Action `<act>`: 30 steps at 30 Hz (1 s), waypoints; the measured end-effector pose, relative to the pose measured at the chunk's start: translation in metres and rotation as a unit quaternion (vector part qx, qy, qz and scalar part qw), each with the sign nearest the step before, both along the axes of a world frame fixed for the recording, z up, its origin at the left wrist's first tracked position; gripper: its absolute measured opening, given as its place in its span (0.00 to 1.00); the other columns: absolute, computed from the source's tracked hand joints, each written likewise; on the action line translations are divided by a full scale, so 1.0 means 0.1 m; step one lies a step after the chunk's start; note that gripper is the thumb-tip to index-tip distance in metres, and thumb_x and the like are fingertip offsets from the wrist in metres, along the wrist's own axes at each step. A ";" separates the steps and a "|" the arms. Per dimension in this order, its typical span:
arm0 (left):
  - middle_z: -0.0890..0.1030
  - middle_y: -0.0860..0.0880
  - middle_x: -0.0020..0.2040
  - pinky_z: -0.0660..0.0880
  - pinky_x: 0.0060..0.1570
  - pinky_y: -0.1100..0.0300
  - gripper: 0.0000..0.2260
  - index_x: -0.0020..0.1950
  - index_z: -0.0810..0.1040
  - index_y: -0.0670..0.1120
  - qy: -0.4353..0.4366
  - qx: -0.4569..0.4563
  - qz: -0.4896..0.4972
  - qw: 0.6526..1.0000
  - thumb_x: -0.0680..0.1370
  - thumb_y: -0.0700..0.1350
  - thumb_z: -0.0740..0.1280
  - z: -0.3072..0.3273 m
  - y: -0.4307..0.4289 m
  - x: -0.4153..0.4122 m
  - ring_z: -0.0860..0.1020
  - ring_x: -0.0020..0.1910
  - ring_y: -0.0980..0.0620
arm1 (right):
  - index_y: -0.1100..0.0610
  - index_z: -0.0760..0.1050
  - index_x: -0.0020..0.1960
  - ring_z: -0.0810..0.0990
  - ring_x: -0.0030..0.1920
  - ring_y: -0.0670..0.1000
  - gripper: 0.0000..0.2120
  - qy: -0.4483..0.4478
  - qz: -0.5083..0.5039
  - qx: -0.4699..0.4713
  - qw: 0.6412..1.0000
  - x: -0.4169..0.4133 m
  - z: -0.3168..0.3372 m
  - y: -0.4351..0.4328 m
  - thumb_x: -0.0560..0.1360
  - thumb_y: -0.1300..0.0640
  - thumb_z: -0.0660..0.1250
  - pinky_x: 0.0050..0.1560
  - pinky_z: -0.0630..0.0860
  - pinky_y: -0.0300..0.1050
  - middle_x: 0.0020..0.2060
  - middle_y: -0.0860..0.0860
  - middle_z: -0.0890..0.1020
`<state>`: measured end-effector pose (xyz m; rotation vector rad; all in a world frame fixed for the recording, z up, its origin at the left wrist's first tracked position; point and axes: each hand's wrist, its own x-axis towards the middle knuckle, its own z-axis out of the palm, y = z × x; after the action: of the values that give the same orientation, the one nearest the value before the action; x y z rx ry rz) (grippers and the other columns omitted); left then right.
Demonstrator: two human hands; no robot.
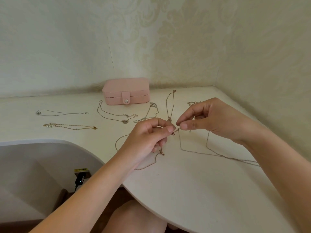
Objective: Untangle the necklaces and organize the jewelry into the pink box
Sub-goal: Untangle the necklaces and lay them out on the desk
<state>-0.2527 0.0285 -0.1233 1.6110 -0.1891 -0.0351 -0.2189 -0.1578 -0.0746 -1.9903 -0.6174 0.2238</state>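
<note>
Two chains joined at a tangle (pixel 175 132), held just above the tabletop (pixel 185 190) near its middle, in front of the box (pixel 126 90).

The left hand (pixel 148 137) pinches the gold chain (pixel 161 152) between thumb and forefinger right at the tangle. That chain loops down under the hand onto the tabletop.

The right hand (pixel 207 118) has thumb and forefinger closed together on the silver chain (pixel 202 153) just beside the tangle. Its long loop trails toward the right front edge and passes under the right forearm.

The box stands shut at the back edge, with its snap tab fastened. Between it and the hands, several necklaces (pixel 124 121) lie spread singly, each apart from the next, reaching toward the left edge. One small piece shows just behind the right hand.

Step in hand, as judged: separating the last linked pair. Nothing has been boxed yet.

The next move calls for slack rather than tension. Ease the two pinches toward each other to open the knot, then work one chain's end or loop back through it. Pulling the fine links apart would likely tighten the tangle. Whether a clasp sits inside it cannot be told.
</note>
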 end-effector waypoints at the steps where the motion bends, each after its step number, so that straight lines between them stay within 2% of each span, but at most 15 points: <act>1: 0.70 0.53 0.22 0.61 0.23 0.68 0.03 0.43 0.80 0.44 0.003 0.008 0.008 1.000 0.76 0.41 0.67 -0.01 0.00 0.01 0.65 0.24 0.57 | 0.49 0.85 0.40 0.64 0.36 0.53 0.05 -0.002 -0.004 -0.006 1.000 0.00 0.00 0.00 0.64 0.52 0.75 0.36 0.63 0.37 0.31 0.49 0.76; 3: 0.72 0.52 0.22 0.61 0.24 0.67 0.04 0.44 0.81 0.46 0.004 0.018 0.014 1.000 0.77 0.41 0.67 -0.03 0.00 0.01 0.65 0.25 0.55 | 0.48 0.85 0.40 0.69 0.35 0.54 0.04 -0.008 -0.005 -0.014 1.000 0.00 0.00 0.00 0.66 0.56 0.75 0.36 0.66 0.33 0.31 0.46 0.80; 4: 0.74 0.51 0.23 0.60 0.24 0.67 0.04 0.44 0.82 0.46 0.005 0.018 0.012 1.000 0.77 0.41 0.67 -0.03 0.00 0.01 0.64 0.24 0.54 | 0.49 0.85 0.40 0.73 0.37 0.55 0.04 -0.011 -0.003 -0.011 1.000 0.00 0.00 0.00 0.67 0.57 0.74 0.40 0.69 0.32 0.32 0.46 0.82; 5: 0.75 0.51 0.24 0.59 0.24 0.66 0.04 0.44 0.82 0.46 0.006 0.015 0.011 1.000 0.77 0.41 0.67 -0.03 0.00 0.01 0.63 0.24 0.54 | 0.50 0.85 0.41 0.77 0.40 0.58 0.04 -0.013 -0.002 -0.007 1.000 -0.01 0.00 0.00 0.67 0.58 0.74 0.45 0.70 0.34 0.35 0.48 0.84; 7: 0.79 0.49 0.26 0.58 0.24 0.65 0.05 0.43 0.82 0.43 0.009 0.009 0.012 1.000 0.76 0.41 0.67 -0.02 -0.01 0.00 0.60 0.22 0.56 | 0.50 0.85 0.42 0.78 0.45 0.63 0.05 -0.018 -0.006 -0.006 1.000 0.00 0.00 0.01 0.68 0.58 0.74 0.50 0.70 0.42 0.38 0.52 0.85; 10: 0.83 0.46 0.33 0.59 0.23 0.67 0.06 0.41 0.80 0.41 0.010 -0.002 0.021 1.000 0.76 0.42 0.68 -0.03 -0.01 0.01 0.62 0.22 0.56 | 0.51 0.84 0.43 0.81 0.44 0.54 0.05 -0.017 -0.004 -0.008 1.000 0.00 0.00 0.01 0.69 0.60 0.73 0.50 0.73 0.37 0.38 0.51 0.85; 12: 0.84 0.44 0.38 0.61 0.23 0.67 0.08 0.39 0.79 0.42 0.001 0.002 0.031 1.000 0.75 0.46 0.69 -0.04 -0.01 0.02 0.65 0.23 0.56 | 0.52 0.84 0.44 0.81 0.45 0.54 0.05 -0.014 -0.005 -0.015 1.000 -0.01 0.00 0.00 0.69 0.59 0.74 0.52 0.74 0.37 0.39 0.51 0.85; 15: 0.80 0.36 0.40 0.64 0.24 0.65 0.14 0.39 0.80 0.43 -0.019 0.006 0.042 0.999 0.70 0.55 0.69 -0.05 0.00 0.03 0.65 0.27 0.55 | 0.53 0.84 0.44 0.83 0.45 0.49 0.05 -0.006 0.002 -0.018 1.000 -0.02 0.01 0.00 0.69 0.61 0.73 0.52 0.76 0.35 0.39 0.52 0.85; 18: 0.76 0.41 0.40 0.63 0.24 0.66 0.18 0.40 0.80 0.42 -0.010 -0.010 0.026 1.000 0.69 0.58 0.67 -0.04 -0.01 0.02 0.65 0.28 0.55 | 0.55 0.83 0.44 0.83 0.43 0.45 0.05 0.003 0.003 -0.020 1.000 -0.03 0.03 -0.01 0.69 0.62 0.74 0.49 0.74 0.29 0.39 0.51 0.85; 22: 0.76 0.51 0.32 0.61 0.23 0.69 0.13 0.38 0.74 0.45 -0.001 -0.050 -0.015 0.999 0.72 0.54 0.63 0.00 -0.02 -0.01 0.64 0.26 0.58 | 0.54 0.83 0.45 0.84 0.44 0.44 0.07 0.028 -0.002 -0.035 0.999 -0.04 0.03 0.00 0.67 0.60 0.75 0.53 0.75 0.32 0.38 0.50 0.86; 24: 0.75 0.52 0.29 0.60 0.22 0.69 0.13 0.38 0.72 0.45 -0.002 -0.053 -0.026 0.998 0.73 0.55 0.61 0.02 -0.02 -0.02 0.62 0.25 0.58 | 0.55 0.83 0.45 0.84 0.44 0.44 0.08 0.038 -0.002 -0.035 0.999 -0.05 0.02 0.02 0.66 0.61 0.76 0.52 0.76 0.31 0.39 0.50 0.86; 28: 0.70 0.53 0.27 0.59 0.23 0.69 0.15 0.38 0.70 0.45 0.001 -0.044 -0.041 0.998 0.74 0.56 0.60 0.05 -0.02 -0.04 0.59 0.24 0.57 | 0.55 0.83 0.43 0.83 0.38 0.42 0.08 0.056 0.000 -0.018 0.998 -0.08 0.00 0.08 0.64 0.60 0.77 0.42 0.73 0.27 0.38 0.53 0.86; 30: 0.68 0.53 0.26 0.58 0.23 0.68 0.15 0.38 0.69 0.45 -0.003 -0.041 -0.052 0.998 0.74 0.56 0.59 0.05 -0.02 -0.04 0.59 0.24 0.57 | 0.57 0.83 0.42 0.83 0.39 0.43 0.09 0.065 0.003 0.002 0.998 -0.09 -0.02 0.10 0.62 0.58 0.76 0.42 0.74 0.28 0.38 0.54 0.86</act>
<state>-0.2570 0.0268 -0.1186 1.5181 -0.2748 -0.1018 -0.2283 -0.1474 -0.0764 -1.9527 -0.5394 0.3525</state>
